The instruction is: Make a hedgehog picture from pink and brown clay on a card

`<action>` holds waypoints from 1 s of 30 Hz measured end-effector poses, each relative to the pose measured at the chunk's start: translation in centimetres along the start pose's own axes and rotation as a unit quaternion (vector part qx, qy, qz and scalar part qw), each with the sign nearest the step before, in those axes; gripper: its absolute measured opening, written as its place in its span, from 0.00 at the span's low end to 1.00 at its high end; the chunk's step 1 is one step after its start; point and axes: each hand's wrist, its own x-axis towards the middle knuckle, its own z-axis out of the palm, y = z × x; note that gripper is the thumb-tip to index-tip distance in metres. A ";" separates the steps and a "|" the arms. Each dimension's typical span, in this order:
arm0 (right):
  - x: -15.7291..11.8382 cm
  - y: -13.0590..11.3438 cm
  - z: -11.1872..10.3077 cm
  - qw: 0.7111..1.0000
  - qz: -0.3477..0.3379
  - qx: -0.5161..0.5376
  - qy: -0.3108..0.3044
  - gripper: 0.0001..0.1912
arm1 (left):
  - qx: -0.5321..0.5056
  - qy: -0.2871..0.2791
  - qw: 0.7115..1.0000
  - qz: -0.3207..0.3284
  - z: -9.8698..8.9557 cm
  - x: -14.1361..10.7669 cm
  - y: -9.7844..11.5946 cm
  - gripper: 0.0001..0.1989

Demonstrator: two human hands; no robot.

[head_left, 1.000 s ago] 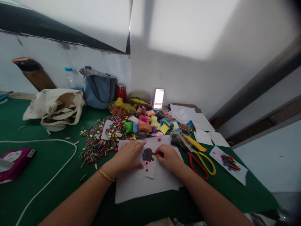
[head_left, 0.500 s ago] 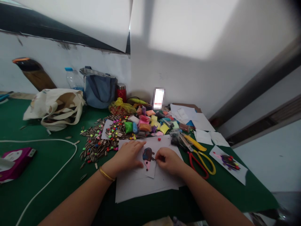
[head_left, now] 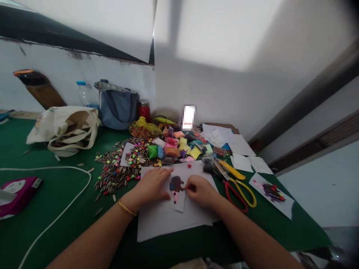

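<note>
A small clay hedgehog (head_left: 176, 184), brown and dark blue with a pink face, lies on a white card (head_left: 180, 204) on top of white paper sheets (head_left: 157, 226). My left hand (head_left: 153, 185) rests flat at the card's left edge, its fingers stretched out and the thumb near the pink face. On the other side, my right hand (head_left: 200, 191) has its fingertips pinched together at the hedgehog's right edge, by the small brown feet. Whatever sits between those fingertips is too small and too covered to make out. A red pompom (head_left: 189, 166) lies beyond the hands on the paper.
Sunflower seeds (head_left: 112, 175) mixed with coloured pompoms lie left of the paper. Behind are clay packets (head_left: 171, 151). Scissors (head_left: 238, 194) and a yellow cutter (head_left: 232, 170) lie to the right, beside a finished-looking hedgehog card (head_left: 272, 194). A tissue pack (head_left: 19, 196) and white cable are at left.
Both hands keep nearly the same place. The right fingertips have shifted very slightly at the hedgehog's edge, and the whole view has moved a little.
</note>
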 end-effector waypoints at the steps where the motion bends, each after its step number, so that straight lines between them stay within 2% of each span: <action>1: 0.0 0.0 0.0 1.000 0.003 0.001 0.004 0.07 | 0.000 0.000 1.000 -0.002 0.0 0.0 0.0 0.45; 11: 0.1 -0.1 0.1 0.999 -0.023 -0.023 -0.008 0.08 | -0.003 0.006 1.000 0.004 0.2 0.0 -0.3 0.46; 13: 0.2 0.2 0.0 1.000 -0.005 0.012 0.011 0.08 | -0.006 0.005 1.000 0.005 0.3 0.0 -0.3 0.47; 16: 0.3 0.9 -0.4 0.995 0.030 0.056 0.074 0.06 | -0.017 0.006 1.000 0.011 0.2 0.1 -0.4 0.47; 19: 0.5 1.2 -0.9 0.993 0.025 0.038 0.110 0.07 | -0.039 0.006 0.999 0.024 0.1 0.1 -0.5 0.46; 26: 0.3 1.2 -0.7 0.996 -0.011 -0.004 0.087 0.07 | -0.120 0.016 0.992 0.038 -0.5 0.2 -1.2 0.46; 28: 0.3 1.2 -0.6 0.996 -0.010 -0.015 0.084 0.06 | -0.148 0.034 0.988 0.024 -0.7 0.4 -1.6 0.42; 30: 0.2 1.2 -0.7 0.997 -0.009 -0.018 0.080 0.06 | -0.159 0.062 0.985 0.003 -0.8 0.5 -2.0 0.34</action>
